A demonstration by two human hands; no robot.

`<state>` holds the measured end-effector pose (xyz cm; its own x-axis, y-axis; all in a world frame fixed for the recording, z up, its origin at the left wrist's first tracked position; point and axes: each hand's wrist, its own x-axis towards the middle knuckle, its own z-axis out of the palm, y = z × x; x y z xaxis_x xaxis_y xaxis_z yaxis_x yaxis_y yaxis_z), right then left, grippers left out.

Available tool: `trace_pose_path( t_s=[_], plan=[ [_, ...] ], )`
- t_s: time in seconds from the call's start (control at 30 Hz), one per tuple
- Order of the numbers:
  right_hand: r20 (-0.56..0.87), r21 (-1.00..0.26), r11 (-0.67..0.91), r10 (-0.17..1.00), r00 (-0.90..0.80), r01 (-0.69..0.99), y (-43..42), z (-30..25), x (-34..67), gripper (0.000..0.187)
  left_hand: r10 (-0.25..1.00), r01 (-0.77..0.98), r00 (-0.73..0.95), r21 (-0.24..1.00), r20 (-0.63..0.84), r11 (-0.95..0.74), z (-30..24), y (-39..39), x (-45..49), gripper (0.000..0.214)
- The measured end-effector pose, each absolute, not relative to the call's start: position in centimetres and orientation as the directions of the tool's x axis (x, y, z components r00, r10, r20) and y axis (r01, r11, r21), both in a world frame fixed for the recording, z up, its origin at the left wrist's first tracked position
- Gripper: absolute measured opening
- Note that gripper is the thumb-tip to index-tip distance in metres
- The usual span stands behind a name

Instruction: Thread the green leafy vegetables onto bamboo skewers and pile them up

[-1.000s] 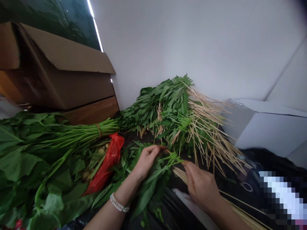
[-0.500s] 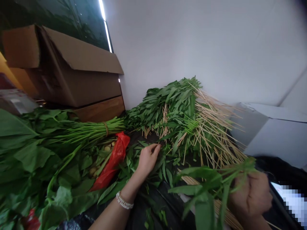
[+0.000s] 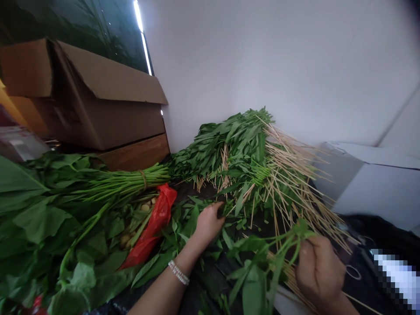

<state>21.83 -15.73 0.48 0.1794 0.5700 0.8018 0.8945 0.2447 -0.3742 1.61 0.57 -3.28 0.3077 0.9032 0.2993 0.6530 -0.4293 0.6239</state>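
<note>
My right hand (image 3: 320, 273) is closed around a bunch of leafy green stems (image 3: 262, 258) whose leaves hang to the left in front of me. My left hand (image 3: 207, 224), with a beaded bracelet at the wrist, reaches into loose green leaves (image 3: 183, 218) on the dark surface; its fingers curl on them. Just beyond both hands lies a big pile of skewered greens (image 3: 243, 153), with their bamboo skewers (image 3: 295, 183) fanning out to the right. More loose skewers lie under my right hand.
A tied bundle of long green stems (image 3: 124, 181) and broad leaves (image 3: 39, 218) fill the left side, with a red plastic bag (image 3: 151, 227) among them. A cardboard box (image 3: 98, 100) stands at the back left and a white box (image 3: 377, 183) at the right, against a white wall.
My right hand lifted the bunch of stems away from the left hand to the right, then drew back a little. My left hand stayed in the loose leaves and curled its fingers.
</note>
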Motion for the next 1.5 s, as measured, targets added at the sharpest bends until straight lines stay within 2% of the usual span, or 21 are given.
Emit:
trace_pose_path(
  t_s=[0.1, 0.23, 0.43, 0.6, 0.7, 0.87, 1.03, 1.33, 1.5],
  plan=[
    [0.839, -0.344, 0.256, 0.516, 0.174, 0.903, -15.5, 0.5, 20.6, 0.023, 0.924, 0.545, 0.246, 0.747, 0.292, -0.381, -2.7, 0.6, 1.1, 0.041],
    [0.824, -0.363, 0.281, 0.541, 0.165, 0.888, -15.2, -0.3, 20.2, 0.023, 0.933, 0.283, 0.155, 0.891, 0.324, -0.356, -1.3, 0.3, 0.4, 0.020],
    [0.783, -0.418, 0.356, 0.608, 0.132, 0.836, -15.2, -0.7, 20.0, 0.020, 0.950, -0.058, 0.153, 0.962, 0.273, -0.267, 0.5, -0.8, 0.2, 0.029],
    [0.713, -0.337, 0.482, 0.692, -0.116, 0.809, -14.0, -1.1, 19.8, 0.024, 0.946, -0.186, 0.262, 0.972, 0.192, -0.146, 0.8, -1.3, 0.3, 0.037],
    [0.686, -0.258, 0.486, 0.700, -0.196, 0.835, -13.5, -1.9, 19.8, 0.027, 0.936, -0.217, 0.309, 0.971, 0.167, -0.102, 0.9, -1.7, 0.5, 0.038],
    [0.684, -0.225, 0.455, 0.704, -0.193, 0.862, -13.2, -2.7, 19.8, 0.029, 0.927, -0.200, 0.345, 0.977, 0.146, -0.079, 0.8, -2.1, 0.9, 0.028],
    [0.693, -0.228, 0.414, 0.704, -0.152, 0.881, -13.0, -2.7, 20.1, 0.027, 0.938, -0.183, 0.316, 0.979, 0.141, -0.085, 0.5, -2.1, 1.0, 0.028],
    [0.689, -0.237, 0.391, 0.713, -0.130, 0.889, -12.8, -2.6, 20.0, 0.024, 0.909, -0.180, 0.401, 0.983, 0.114, -0.044, 0.1, -2.3, 1.2, 0.030],
    [0.677, -0.227, 0.374, 0.724, -0.130, 0.899, -12.8, -2.8, 20.1, 0.025, 0.914, -0.168, 0.389, 0.984, 0.113, -0.050, 0.2, -2.4, 1.3, 0.032]
  ],
)
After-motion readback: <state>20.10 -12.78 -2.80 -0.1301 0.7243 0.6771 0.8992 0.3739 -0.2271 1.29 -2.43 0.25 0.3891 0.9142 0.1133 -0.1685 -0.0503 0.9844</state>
